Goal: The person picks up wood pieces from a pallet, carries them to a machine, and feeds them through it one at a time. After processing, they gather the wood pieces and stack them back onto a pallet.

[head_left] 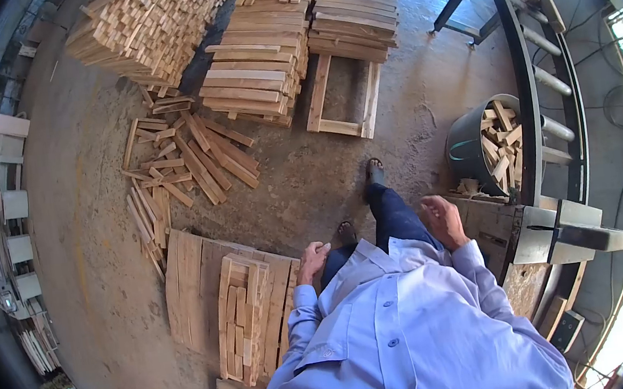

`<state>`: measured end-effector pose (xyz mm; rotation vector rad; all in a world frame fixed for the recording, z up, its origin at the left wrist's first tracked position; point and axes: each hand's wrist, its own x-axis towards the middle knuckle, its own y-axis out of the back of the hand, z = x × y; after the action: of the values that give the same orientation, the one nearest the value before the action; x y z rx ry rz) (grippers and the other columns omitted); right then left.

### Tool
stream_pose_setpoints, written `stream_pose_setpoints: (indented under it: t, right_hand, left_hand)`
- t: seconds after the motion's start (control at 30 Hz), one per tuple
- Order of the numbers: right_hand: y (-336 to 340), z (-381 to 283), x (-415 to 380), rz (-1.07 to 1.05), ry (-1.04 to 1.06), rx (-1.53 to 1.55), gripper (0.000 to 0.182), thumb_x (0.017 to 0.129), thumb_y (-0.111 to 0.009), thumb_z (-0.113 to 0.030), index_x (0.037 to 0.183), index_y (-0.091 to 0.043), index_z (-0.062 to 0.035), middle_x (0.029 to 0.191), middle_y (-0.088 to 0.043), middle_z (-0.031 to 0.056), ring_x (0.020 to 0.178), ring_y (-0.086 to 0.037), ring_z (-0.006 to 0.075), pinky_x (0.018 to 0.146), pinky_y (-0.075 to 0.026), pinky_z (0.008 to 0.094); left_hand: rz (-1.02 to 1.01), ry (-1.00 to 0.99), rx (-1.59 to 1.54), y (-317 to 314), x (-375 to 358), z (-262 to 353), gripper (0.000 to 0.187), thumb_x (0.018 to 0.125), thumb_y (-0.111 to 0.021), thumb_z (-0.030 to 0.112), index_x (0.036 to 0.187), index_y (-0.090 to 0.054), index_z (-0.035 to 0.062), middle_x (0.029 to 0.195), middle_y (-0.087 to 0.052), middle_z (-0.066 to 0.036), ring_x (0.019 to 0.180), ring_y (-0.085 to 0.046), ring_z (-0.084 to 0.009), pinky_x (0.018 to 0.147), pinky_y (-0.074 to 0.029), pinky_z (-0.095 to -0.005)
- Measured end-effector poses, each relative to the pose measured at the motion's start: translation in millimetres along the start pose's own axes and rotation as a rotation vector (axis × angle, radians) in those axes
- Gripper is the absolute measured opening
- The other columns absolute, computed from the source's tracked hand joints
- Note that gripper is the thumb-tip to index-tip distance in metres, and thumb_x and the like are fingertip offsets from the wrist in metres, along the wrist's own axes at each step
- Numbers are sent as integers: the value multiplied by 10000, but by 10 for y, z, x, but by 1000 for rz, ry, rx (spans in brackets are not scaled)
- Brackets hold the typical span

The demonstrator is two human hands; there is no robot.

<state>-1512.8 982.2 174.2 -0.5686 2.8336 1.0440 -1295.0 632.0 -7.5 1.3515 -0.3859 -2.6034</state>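
My left hand (311,261) hangs beside my left thigh, fingers curled in, with nothing visible in it. Close to it is a wooden board platform (187,285) bearing a neat stack of short wood pieces (242,317). My right hand (445,222) is held out by my right hip, its fingers loosely bent and apart, holding nothing. To its right stands a wooden bench or box (484,225), and a little farther off a tub (462,148) filled with wood offcuts (501,138). One foot (374,166) is stepped forward on the concrete floor.
Tall stacks of wood strips (154,28) and planks (255,70) stand ahead, beside another plank stack (354,13) on a wooden frame (340,126). Loose boards (207,156) lie scattered at front left. A roller conveyor (548,79) runs along the right.
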Motion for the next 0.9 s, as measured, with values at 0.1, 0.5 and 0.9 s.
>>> stream_pose_setpoints:
  t: [0.1,0.5,0.9]
  right_hand:
    - [24,0,429,-34,-36,75,238,960,-682,-179,1129,-721,-16,1053,-739,169,880,-736,293,786,-581,370]
    - [450,564,2167,-59,-183,131,339,994,-668,-283,1196,-697,-13,1006,-763,170,872,-740,270,809,-580,383]
    - [-43,2895,2992,-38,-789,526,132,987,-642,-153,944,-628,-29,705,-548,41,558,-541,183,469,-438,338]
  left_hand:
    - [32,48,-63,6,97,207,568,922,-736,444,1286,-670,14,1126,-756,-170,958,-739,-230,848,-579,-374]
    - [173,-596,869,346,706,430,349,949,-616,355,758,-714,80,691,-662,-44,540,-578,-161,473,-434,-372]
    - [193,110,-106,738,2055,2417,370,930,-704,402,1054,-753,57,898,-745,-89,786,-699,-205,702,-560,-377]
